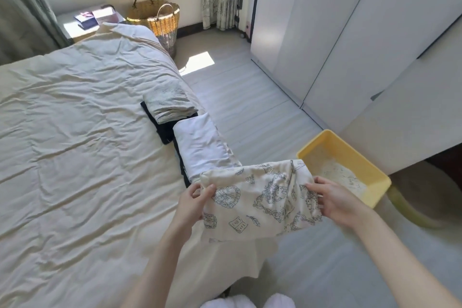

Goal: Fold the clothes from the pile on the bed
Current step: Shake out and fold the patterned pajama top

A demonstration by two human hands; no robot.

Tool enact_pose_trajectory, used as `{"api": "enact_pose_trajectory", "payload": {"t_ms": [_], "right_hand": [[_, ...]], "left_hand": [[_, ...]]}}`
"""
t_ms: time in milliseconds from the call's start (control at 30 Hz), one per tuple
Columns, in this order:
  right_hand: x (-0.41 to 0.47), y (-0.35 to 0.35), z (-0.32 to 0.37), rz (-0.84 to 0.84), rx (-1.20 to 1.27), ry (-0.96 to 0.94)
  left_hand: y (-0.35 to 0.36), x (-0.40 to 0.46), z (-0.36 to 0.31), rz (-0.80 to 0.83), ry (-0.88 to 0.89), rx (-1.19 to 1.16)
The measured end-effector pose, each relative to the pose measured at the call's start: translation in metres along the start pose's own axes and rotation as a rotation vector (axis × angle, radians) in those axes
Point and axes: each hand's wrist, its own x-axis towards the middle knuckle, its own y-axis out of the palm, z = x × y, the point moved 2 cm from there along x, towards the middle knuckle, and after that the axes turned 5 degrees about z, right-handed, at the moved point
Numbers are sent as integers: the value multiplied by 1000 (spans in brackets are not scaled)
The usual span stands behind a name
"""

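Head view. The person is holding a folded printed garment (pixel 260 204) at lower centre of the frame, over the bed (pixel 75 145) edge. The left hand (pixel 193 201) is pinching its left edge, thumb on top; the right hand (pixel 332 201) is gripping its right edge, fingers curled under the cloth. The garment is hanging slightly between the two hands, clear of the bedding. Just above it in the frame, a white folded piece (pixel 202 145) is lying on dark clothing, and beyond that a pale grey folded piece (pixel 170 105) is resting on a dark garment (pixel 160 125). The step appears to be setting the bundle down beside these stacks. Done well, both hands are keeping the edges level and taut, lowering the fold flat so layers are not slipping, then aligning it with the white piece.
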Motion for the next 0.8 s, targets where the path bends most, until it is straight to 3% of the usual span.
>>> {"api": "enact_pose_trajectory", "payload": {"t_ms": [333, 533, 667, 800], "right_hand": [[36, -150, 67, 42, -42, -18], [64, -235, 144, 75, -204, -40], [108, -250, 200, 169, -290, -34], [174, -218, 255, 260, -413, -28]], "left_hand": [[158, 69, -20, -51, -4, -17], [261, 97, -21, -110, -54, -146], [281, 121, -42, -193, -26, -229], [265, 148, -69, -297, -5, -303]]}}
